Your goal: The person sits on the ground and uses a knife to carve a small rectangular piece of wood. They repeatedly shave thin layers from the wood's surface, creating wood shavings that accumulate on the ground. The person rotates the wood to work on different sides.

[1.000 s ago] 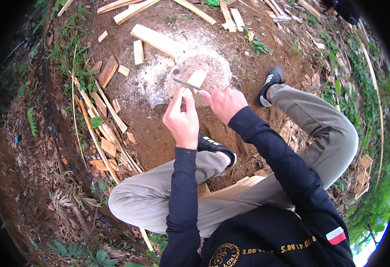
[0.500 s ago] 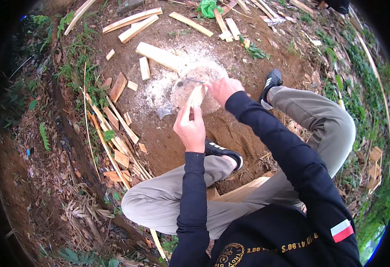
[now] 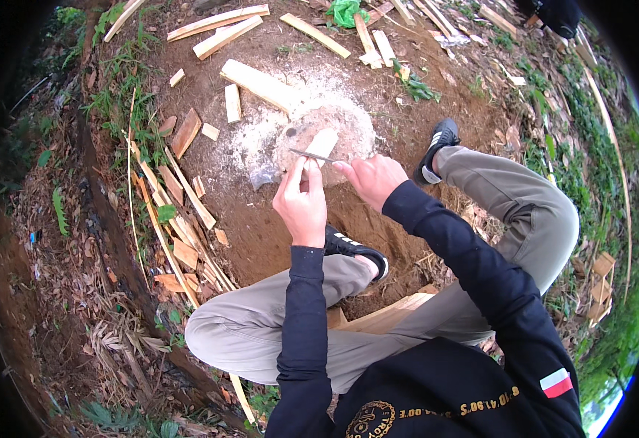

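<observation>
Wood piece (image 3: 324, 141), one, pinched in my left grip (image 3: 301, 208); one knife (image 3: 314, 155), my right grip (image 3: 376, 179) curled closed around it, blade crossing the wood.

2 hnds (image 3: 302, 213), 1 knife (image 3: 314, 155), 1 pr shoes (image 3: 443, 136)

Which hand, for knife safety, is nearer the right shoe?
Right: the right hand, on the knife, is left of the right shoe; the left hand, on the wood, is farther left.
</observation>
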